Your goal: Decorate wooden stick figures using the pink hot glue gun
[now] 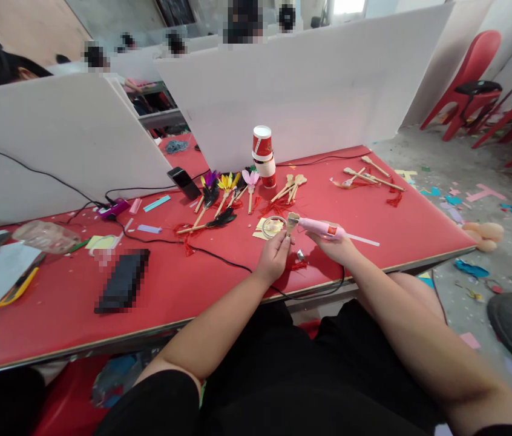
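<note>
My left hand (pixel 275 257) is closed around a small wooden stick with a flared head (pixel 292 219), held upright above the table edge. In my right hand (pixel 338 247) is a pink hot glue gun (pixel 322 228), a clear glue stick poking out of its back. The gun's nozzle points left and is at the wooden head; whether they touch I cannot tell. Just behind my left hand lies a clear round ring (pixel 274 226) on yellow paper. A small silvery piece with red tassel threads (pixel 300 259) sits between my hands.
Several feather-and-petal sticks (pixel 226 188) lie at the back, beside stacked red paper cups (pixel 264 154). More wooden sticks (pixel 369 175) are at the far right. A black cord (pixel 219 253) crosses the red table (pixel 183 284). White partitions (pixel 310 97) stand behind; a phone-like dark object (pixel 123 281) lies left.
</note>
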A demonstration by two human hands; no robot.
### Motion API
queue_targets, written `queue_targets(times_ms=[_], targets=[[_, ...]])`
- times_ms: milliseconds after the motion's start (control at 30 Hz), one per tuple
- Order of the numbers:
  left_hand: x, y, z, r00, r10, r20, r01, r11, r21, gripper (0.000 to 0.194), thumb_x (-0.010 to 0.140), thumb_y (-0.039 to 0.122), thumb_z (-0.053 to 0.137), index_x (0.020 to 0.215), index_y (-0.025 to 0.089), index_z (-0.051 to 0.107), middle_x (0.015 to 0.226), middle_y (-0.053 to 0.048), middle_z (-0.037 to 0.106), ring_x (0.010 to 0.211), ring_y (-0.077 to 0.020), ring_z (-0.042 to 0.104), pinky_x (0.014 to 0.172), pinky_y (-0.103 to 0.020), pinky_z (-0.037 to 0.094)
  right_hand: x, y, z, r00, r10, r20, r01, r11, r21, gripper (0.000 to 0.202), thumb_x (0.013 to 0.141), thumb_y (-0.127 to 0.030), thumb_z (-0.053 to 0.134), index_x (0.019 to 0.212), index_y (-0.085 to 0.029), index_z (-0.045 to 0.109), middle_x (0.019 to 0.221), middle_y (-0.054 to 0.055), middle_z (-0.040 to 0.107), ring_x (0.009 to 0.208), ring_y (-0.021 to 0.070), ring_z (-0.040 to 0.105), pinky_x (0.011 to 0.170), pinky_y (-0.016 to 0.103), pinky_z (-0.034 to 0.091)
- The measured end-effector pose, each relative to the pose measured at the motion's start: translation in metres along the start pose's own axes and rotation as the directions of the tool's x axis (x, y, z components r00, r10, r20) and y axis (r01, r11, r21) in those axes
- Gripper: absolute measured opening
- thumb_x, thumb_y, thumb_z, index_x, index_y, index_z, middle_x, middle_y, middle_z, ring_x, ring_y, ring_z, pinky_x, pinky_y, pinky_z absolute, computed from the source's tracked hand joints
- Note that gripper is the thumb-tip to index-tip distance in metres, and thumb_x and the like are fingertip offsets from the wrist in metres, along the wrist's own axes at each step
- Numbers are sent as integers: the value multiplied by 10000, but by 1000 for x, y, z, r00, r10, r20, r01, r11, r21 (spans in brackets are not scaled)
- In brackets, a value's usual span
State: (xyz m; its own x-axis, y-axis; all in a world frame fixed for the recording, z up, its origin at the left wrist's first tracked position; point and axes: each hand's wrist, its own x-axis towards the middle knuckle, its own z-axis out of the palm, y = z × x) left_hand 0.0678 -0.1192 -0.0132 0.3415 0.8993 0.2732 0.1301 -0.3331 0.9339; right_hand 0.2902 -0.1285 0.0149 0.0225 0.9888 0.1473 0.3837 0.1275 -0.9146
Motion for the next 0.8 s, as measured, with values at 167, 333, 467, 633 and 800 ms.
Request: queue_targets(times_ms=[167,333,467,633,800], targets=[[3,-5,2,1000,17,16,-16,998,-55,529,1113,694,464,1008,201,625,670,30,530,589,-137,465,628,-283,391,-5,-10,1,998,35,-54,-30,996,87,409,854,-554,785,1058,-208,862,836,61,783,788,247,715,679,342,567],[1,-2,1,1000,21,15,-20,999,-28,518,1120,669,463,1017,196,646,669,27,541,596,-139,479,636,-286,394,-6,-12,1,992,93,-84,-82,988,128,413,804,-599,816,959,-217,835,726,47,720,706,236,678,628,341,546],[1,1,1,1000,24,18,-23,1000,-16,508,1127,649,453,1028,196,658,685,15,558,615,-150,502,654,-296,409,-6,-15,-1,991,110,-74,-105,993,62,390,803,-610,818,866,-226,790,725,63,714,713,256,685,642,362,551],[0,3,-1,999,31,17,-32,999,28,449,1141,583,450,1037,200,660,690,13,568,622,-160,517,668,-305,411,-7,-19,-2,994,79,-71,-75,996,52,347,828,-590,803,867,-245,790,775,89,752,799,314,733,704,416,601],[-3,6,-4,999,54,2,-54,987,152,356,1141,480,464,1015,208,656,736,-6,618,681,-178,582,704,-308,427,-7,-19,-2,998,48,-50,-47,999,25,310,866,-550,786,931,-251,832,813,79,780,804,305,743,721,417,612]])
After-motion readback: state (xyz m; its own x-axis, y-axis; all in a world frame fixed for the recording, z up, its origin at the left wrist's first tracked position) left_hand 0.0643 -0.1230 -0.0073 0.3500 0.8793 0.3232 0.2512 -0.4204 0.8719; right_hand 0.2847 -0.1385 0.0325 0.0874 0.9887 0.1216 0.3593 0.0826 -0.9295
